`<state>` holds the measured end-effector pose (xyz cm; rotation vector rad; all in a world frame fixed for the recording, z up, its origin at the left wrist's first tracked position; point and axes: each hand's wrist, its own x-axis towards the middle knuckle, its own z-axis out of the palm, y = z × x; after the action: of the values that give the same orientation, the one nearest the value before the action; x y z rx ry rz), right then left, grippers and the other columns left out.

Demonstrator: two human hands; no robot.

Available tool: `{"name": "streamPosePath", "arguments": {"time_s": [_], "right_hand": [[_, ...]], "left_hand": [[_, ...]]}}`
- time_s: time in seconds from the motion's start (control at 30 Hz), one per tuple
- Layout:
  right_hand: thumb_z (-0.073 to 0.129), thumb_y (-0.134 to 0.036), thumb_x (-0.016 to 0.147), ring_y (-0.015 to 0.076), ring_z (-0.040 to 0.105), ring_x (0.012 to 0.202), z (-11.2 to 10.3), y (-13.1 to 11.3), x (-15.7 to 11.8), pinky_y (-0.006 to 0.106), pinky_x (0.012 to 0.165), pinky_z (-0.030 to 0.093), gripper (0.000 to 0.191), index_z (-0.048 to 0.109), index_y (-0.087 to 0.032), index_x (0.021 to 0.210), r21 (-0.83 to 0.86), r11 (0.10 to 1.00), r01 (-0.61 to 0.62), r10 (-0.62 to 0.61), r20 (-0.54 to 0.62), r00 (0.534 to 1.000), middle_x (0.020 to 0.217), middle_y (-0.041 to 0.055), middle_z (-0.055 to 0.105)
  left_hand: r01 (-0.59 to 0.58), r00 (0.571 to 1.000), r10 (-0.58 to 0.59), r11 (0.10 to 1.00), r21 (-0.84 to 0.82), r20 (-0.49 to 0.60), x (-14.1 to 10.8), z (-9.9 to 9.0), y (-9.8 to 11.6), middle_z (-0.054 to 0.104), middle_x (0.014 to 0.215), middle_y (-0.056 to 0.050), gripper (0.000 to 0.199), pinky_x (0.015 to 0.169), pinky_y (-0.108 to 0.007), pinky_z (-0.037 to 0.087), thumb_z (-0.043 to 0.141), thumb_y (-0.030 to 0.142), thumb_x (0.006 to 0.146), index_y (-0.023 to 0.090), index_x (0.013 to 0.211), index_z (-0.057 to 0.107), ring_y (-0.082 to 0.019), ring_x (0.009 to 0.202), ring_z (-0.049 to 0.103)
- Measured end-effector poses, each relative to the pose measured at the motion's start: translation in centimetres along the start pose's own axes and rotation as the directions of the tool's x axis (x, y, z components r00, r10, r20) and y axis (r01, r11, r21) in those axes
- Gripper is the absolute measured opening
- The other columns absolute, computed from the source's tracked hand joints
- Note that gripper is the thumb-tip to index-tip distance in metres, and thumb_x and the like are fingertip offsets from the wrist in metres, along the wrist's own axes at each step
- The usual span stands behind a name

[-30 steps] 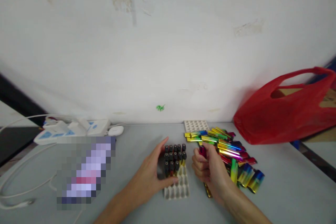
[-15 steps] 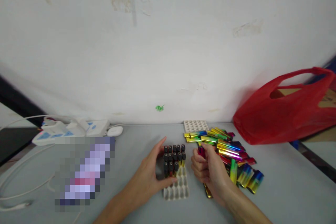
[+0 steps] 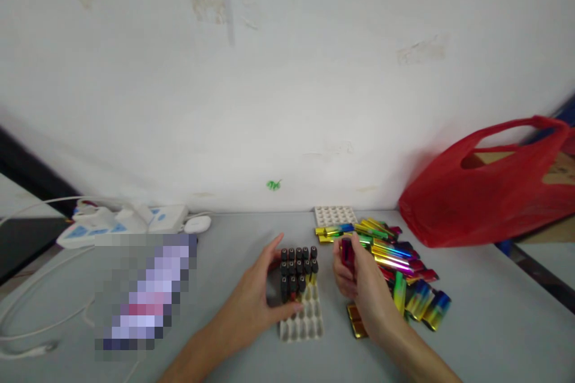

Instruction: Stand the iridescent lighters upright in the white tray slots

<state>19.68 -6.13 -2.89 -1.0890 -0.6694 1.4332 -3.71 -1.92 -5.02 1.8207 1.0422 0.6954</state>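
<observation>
A pale tray (image 3: 302, 328) with rows of hollows stands on the grey table. Several black-topped pieces (image 3: 291, 268) stand upright in its far rows, while its near rows hold nothing. My left hand (image 3: 258, 294) curves around the tray's left side, fingers and thumb apart, the thumb reaching over the tray. To the right of the tray, my right hand (image 3: 359, 281) is closed on a shiny dark magenta piece (image 3: 347, 250). A gold piece (image 3: 356, 321) lies on the table beneath that hand. Beside it are several shiny multicoloured pieces (image 3: 395, 254) in a pile.
A second pale tray (image 3: 335, 215) lies by the wall. A red bag (image 3: 489, 191) stands at the right. At the left are a white power strip (image 3: 166, 218), a white charger case (image 3: 197, 224), cables and a blurred-out flat object (image 3: 150, 293).
My right hand has turned slightly and shifted a little right, showing more of the magenta piece and the gold piece beneath. My left hand is nearly unmoved.
</observation>
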Motion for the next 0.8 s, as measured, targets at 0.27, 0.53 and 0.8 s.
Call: {"name": "streamPosePath", "arguments": {"time_s": [0.27,0.53,0.8], "right_hand": [[0.054,-0.077,0.104,0.0215,0.055,0.062,1.2,-0.8,-1.5,0.034,0.059,0.046,0.054,0.064,-0.026,0.120,-0.336,0.900,0.278,-0.315,-0.062,0.947,0.071,-0.0012,0.061],[0.055,-0.066,0.109,0.0181,0.052,0.061,1.4,-0.9,-1.8,0.032,0.063,0.045,0.041,0.063,-0.026,0.109,-0.322,0.887,0.330,-0.346,0.007,0.938,0.069,-0.0041,0.057],[0.056,-0.066,0.108,0.0202,0.053,0.079,1.3,-1.3,-1.5,0.033,0.074,0.043,0.052,0.073,-0.021,0.087,-0.341,0.844,0.414,-0.445,-0.015,0.895,0.082,0.0027,0.061]], "left_hand": [[0.015,0.999,-0.015,1.000,-0.001,0.042,-0.2,-0.5,-0.2,0.061,0.160,-0.017,0.115,0.131,-0.063,0.038,0.093,0.023,0.080,0.031,0.174,0.026,-0.039,0.151,0.058],[-0.033,0.999,0.033,0.999,0.014,0.019,-0.3,-1.5,-0.2,0.065,0.154,-0.013,0.116,0.130,-0.061,0.042,0.095,0.026,0.078,0.034,0.172,0.028,-0.036,0.142,0.065],[-0.011,1.000,0.011,1.000,-0.018,0.015,0.0,-1.4,-0.7,0.068,0.151,-0.013,0.114,0.131,-0.060,0.041,0.096,0.027,0.078,0.033,0.171,0.030,-0.036,0.143,0.064]]}}
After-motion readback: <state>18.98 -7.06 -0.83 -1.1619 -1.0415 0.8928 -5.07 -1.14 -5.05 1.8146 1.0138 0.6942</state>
